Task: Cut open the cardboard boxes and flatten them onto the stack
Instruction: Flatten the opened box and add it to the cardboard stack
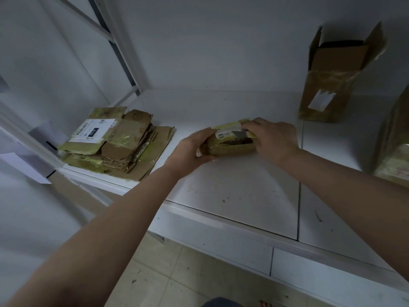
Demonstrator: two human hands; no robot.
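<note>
Cardboard, taped: a small box (pixel 231 140) sits mid-worktop (pixel 232 191) w/ both hands on it. Left hand (pixel 190 151) grips the box's left end, fingers curled round it, thumb along the near edge. Right hand (pixel 274 138) is curled over the right end & top, fingers pinching at the yellowish tape by a white label; a grey blade-like bit shows just under them, can't tell what it is. Stack of flattened boxes (pixel 117 142) lies to the left near the worktop's edge, apart from the hands. A tall box (pixel 332 78), flaps up, stands at back right; another box (pixel 396 138) is cut off by the right edge
</note>
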